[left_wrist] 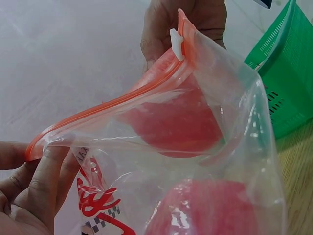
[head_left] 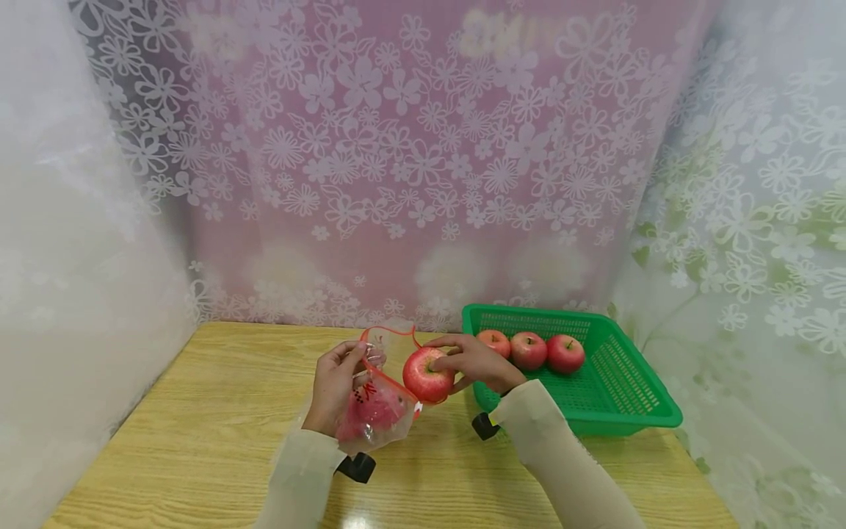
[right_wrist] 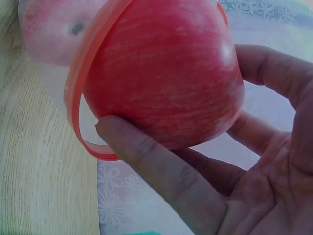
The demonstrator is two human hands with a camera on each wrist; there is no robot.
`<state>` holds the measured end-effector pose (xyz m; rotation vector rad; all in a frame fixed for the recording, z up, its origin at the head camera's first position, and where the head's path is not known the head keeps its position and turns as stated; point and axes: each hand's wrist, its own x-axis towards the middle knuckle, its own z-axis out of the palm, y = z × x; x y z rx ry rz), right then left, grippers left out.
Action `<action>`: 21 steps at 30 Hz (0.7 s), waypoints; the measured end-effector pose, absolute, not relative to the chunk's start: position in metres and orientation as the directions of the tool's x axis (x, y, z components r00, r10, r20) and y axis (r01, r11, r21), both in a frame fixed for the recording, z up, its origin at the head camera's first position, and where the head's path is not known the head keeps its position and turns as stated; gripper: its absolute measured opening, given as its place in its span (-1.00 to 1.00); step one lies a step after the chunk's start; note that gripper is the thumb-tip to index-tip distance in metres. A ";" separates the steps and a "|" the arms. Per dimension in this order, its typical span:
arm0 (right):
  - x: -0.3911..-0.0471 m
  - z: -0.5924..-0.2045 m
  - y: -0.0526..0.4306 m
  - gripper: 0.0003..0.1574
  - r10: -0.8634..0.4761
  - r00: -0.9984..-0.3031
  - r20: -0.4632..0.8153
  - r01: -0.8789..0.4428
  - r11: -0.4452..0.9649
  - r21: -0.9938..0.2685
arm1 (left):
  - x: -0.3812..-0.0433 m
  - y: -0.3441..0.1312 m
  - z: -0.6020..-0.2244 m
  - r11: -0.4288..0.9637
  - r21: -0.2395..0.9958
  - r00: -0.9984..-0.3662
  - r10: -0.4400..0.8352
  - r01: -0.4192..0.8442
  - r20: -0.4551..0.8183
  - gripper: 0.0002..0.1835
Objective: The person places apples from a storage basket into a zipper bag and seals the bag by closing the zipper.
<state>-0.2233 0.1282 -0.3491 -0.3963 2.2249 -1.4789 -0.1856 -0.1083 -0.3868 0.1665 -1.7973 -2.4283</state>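
A clear zip bag (left_wrist: 230, 147) with an orange zip edge and a white slider hangs from my left hand (head_left: 335, 386), whose fingers pinch the orange rim. One apple (left_wrist: 205, 210) lies low inside the bag. My right hand (head_left: 477, 361) grips another red apple (head_left: 426, 375) at the bag's mouth. In the right wrist view the orange rim loops around part of this apple (right_wrist: 166, 73), with my fingers curled about its other side. Through the film, the left wrist view shows its lower part within the opening.
To the right stands a green plastic basket (head_left: 641, 375) with perforated walls. Three apples (head_left: 529, 351) sit in a row along its back left. Everything rests on a wooden table (head_left: 198, 426). Flower-patterned sheets (head_left: 423, 162) hang behind and at the sides.
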 end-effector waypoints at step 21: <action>-0.225 -0.358 0.133 -0.57 -0.420 -0.889 -0.181 0.015 0.369 -0.929 | -0.184 -0.109 -0.387 -0.306 0.949 -0.983 -0.185 0.076 0.020 -0.74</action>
